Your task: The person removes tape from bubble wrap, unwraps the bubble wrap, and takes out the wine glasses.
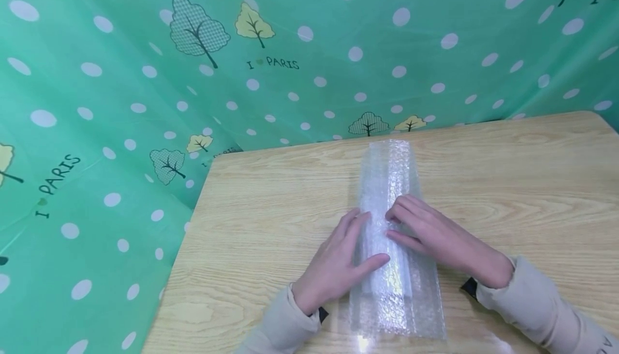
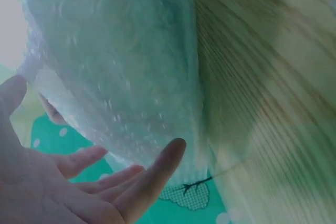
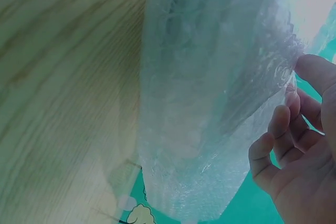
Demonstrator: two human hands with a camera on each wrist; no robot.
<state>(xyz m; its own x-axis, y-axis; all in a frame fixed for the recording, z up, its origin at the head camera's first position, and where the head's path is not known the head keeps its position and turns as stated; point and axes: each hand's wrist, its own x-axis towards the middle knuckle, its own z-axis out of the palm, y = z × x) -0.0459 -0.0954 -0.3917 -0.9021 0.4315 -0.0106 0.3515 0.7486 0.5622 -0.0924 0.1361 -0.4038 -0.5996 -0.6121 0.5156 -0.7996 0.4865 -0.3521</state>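
Note:
A long folded strip of clear bubble wrap (image 1: 379, 289) lies on the wooden table, running away from the person. Its layers overlap lengthwise, and glare shines along the middle. My left hand (image 1: 336, 260) rests on the left side of the wrap, fingers spread and fairly straight, thumb reaching across the top. From the right, my right hand (image 1: 430, 230) pinches the wrap's upper layer near the middle between thumb and curled fingers. In the right wrist view, those fingertips (image 3: 310, 72) meet at a raised edge of the bubble wrap (image 3: 194, 103).
The wooden table (image 1: 242, 236) extends to both sides of the wrap. Behind it and to the left hangs a green curtain (image 1: 121, 96) with white dots and printed trees. Light sleeves (image 1: 532, 300) cover both forearms.

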